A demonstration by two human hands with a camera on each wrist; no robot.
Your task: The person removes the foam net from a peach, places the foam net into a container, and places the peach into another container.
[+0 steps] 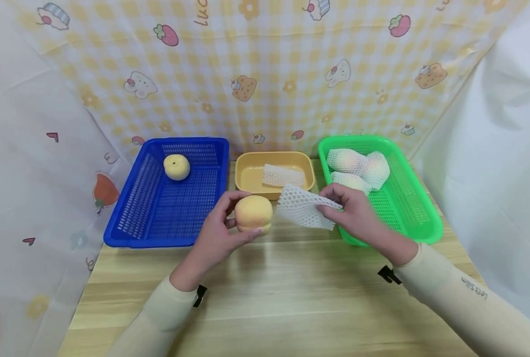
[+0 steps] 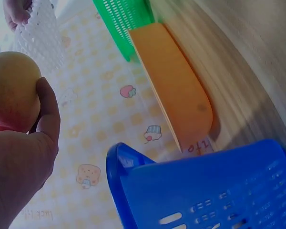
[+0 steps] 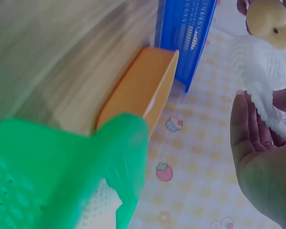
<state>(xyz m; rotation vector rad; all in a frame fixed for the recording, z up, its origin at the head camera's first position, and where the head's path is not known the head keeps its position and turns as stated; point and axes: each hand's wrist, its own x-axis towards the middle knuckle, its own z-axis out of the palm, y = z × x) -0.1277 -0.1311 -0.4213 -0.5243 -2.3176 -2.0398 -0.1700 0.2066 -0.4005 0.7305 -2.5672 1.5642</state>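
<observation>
Left hand (image 1: 217, 230) curled round a peach (image 1: 253, 213), above the surface (image 1: 291, 302). Right hand (image 1: 356, 213) pinches the white foam net (image 1: 302, 208) at its right end; net just right of peach, apart, long axis roughly sideways, free end facing fruit. Left hand nearer that end. Behind: blue basket (image 1: 184, 213), yellow tray (image 1: 249, 173), green basket (image 1: 398, 218).

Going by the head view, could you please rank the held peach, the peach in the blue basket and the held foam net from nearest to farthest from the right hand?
1. Held foam net: gripped by the right hand.
2. Held peach: in the left hand, left of the net.
3. Other peach: in the blue basket, farthest left.
</observation>
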